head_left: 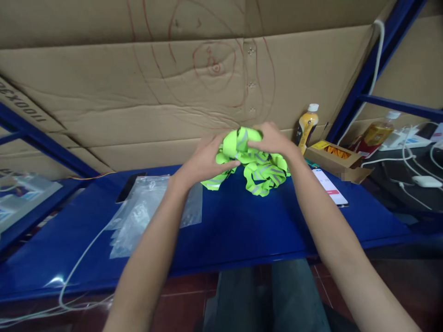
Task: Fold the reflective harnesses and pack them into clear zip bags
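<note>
Gripping 1 tangle of neon-yellow striped fabric (266, 171) over the rear middle of the blue table (242, 230), with the left hand (206, 159) half-curled round its left side, thumb stretched out, and with the right hand (273, 138) bent over its upper right. Also seen at the table's left: 1 pile of clear plastic bags (136, 219), too overlapped to count, and 1 dark flat slab (128, 188); at its right: 1 lit phone (325, 183), 1 open cardboard box (334, 162), 1 yellow bottle (306, 127).
</note>
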`<state>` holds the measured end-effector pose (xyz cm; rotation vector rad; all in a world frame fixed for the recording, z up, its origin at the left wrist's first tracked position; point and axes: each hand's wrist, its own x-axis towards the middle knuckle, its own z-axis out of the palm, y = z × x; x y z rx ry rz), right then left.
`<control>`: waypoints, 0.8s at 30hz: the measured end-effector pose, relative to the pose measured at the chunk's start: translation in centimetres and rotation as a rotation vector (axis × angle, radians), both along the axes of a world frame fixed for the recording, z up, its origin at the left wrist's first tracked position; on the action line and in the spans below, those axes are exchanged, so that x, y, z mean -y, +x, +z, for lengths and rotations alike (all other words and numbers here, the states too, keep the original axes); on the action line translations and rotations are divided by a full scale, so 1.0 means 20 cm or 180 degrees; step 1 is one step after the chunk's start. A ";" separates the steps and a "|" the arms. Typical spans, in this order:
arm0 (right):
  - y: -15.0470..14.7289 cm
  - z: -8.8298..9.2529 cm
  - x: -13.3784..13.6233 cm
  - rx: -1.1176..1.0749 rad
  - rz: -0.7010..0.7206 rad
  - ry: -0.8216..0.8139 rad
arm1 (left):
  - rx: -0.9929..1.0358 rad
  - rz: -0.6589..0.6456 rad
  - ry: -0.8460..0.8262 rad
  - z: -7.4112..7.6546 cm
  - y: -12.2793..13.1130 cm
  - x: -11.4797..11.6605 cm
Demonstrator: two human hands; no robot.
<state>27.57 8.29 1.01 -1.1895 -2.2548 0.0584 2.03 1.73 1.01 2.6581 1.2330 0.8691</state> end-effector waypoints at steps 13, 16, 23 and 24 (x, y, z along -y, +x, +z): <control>0.08 0.24 0.19 -0.1386 0.0743 0.0024 | 0.2002 -0.0753 0.0544 0.13 0.13 -0.33; 0.07 0.27 0.22 -0.0903 0.0599 0.0217 | 0.1757 -0.0653 0.0662 0.16 0.07 -0.27; 0.01 0.27 0.21 -0.0280 0.0107 0.0705 | 0.0769 -0.0290 0.0578 0.28 0.04 -0.04; 0.01 0.28 0.22 -0.0284 0.0208 0.0639 | 0.0687 -0.0375 0.0506 0.30 0.05 -0.01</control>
